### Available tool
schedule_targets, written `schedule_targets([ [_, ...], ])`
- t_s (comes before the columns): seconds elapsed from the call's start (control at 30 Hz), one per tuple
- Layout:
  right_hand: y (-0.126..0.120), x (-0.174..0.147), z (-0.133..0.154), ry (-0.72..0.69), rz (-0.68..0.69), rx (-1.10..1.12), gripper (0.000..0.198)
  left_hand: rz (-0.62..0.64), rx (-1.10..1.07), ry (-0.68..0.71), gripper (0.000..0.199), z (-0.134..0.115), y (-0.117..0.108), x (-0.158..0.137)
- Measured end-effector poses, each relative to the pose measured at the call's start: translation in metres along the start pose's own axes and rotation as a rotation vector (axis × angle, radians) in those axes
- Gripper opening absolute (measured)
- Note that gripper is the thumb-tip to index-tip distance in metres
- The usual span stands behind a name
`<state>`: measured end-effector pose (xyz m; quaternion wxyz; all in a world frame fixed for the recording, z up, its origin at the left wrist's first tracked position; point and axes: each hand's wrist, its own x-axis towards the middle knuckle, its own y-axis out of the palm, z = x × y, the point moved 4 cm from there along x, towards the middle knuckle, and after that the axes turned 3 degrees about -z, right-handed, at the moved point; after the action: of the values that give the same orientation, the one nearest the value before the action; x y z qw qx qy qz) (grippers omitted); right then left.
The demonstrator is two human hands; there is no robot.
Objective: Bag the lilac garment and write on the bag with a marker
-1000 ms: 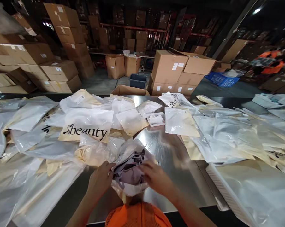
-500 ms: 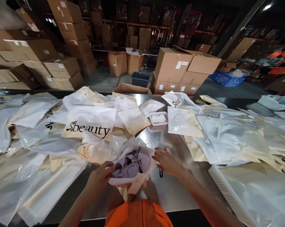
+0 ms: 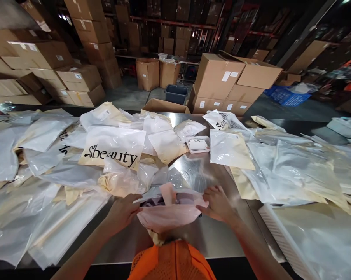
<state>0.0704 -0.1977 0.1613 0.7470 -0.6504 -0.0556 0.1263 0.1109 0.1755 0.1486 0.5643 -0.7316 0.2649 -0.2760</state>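
Holding one frosted plastic bag (image 3: pixel 166 218) by its two side edges, mouth gaping, low over a steel tabletop (image 3: pixel 222 239) and just in front of one orange mesh vest (image 3: pixel 173 261). Pinching the bag's left edge between thumb and fingers of the left hand (image 3: pixel 124 212); pinching the right corner of its rim likewise with the right hand (image 3: pixel 219 204). Inside the frosted bag: folded mauve-grey fabric (image 3: pixel 153 201), pieces impossible to count, with one pale pink strip (image 3: pixel 168 193) across the mouth. At the frosted bag's right side, under the right hand: one small dark object (image 3: pixel 200 214), mostly hidden.

Beyond the frosted bag and slightly to its right: one small white tray (image 3: pixel 198 144). Farther to its right: one flat white-and-cream pouch (image 3: pixel 230 149). Beyond the frosted bag to its left: one mailer lettered "Sbeauty" (image 3: pixel 114 144), on a heap too overlapped to count. Well to the right of the frosted bag: a second uncountable heap (image 3: pixel 297 171).

Off the table, well beyond the frosted bag: one dark grey bin (image 3: pixel 176 94), two open-topped cartons (image 3: pixel 147 74) and, far to the right, one blue plastic basket (image 3: pixel 287 96).
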Motion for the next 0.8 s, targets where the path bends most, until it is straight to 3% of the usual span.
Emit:
schedule_targets([
  [0.1, 0.011, -0.002, 0.005, 0.076, 0.047, -0.116, 0.043, -0.136, 0.086, 0.126, 0.035, -0.018, -0.007, 0.005],
  [0.2, 0.01, -0.014, 0.001, 0.089, 0.032, -0.075, 0.037, -0.239, 0.163, 0.177, 0.035, -0.029, -0.022, 0.001],
  [0.37, 0.004, -0.036, 0.007, 0.16, 0.013, 0.019, 0.046, -0.22, 0.02, 0.234, 0.022, -0.039, -0.025, -0.012],
  [0.43, 0.003, -0.032, 0.032, 0.076, -0.041, 0.081, 0.057, -0.207, -0.051, 0.264, 0.021, -0.044, -0.019, -0.014],
  [0.5, 0.009, -0.018, 0.069, -0.109, -0.061, 0.154, 0.052, -0.192, -0.076, 0.281, 0.022, -0.049, -0.013, -0.014],
  [0.6, 0.04, 0.014, 0.123, -0.307, 0.149, 0.139, 0.025, -0.116, -0.107, 0.244, 0.028, -0.049, -0.002, -0.011],
  [0.7, 0.077, 0.043, 0.146, -0.264, 0.375, 0.076, 0.02, -0.085, -0.218, 0.214, 0.035, -0.045, 0.011, -0.012],
  [0.77, 0.09, 0.055, 0.146, -0.226, 0.396, 0.057, 0.021, -0.139, -0.34, 0.126, 0.031, -0.039, 0.02, -0.013],
  [0.8, 0.092, 0.058, 0.143, -0.208, 0.38, 0.057, 0.02, -0.164, -0.422, 0.009, 0.029, -0.033, 0.025, -0.014],
])
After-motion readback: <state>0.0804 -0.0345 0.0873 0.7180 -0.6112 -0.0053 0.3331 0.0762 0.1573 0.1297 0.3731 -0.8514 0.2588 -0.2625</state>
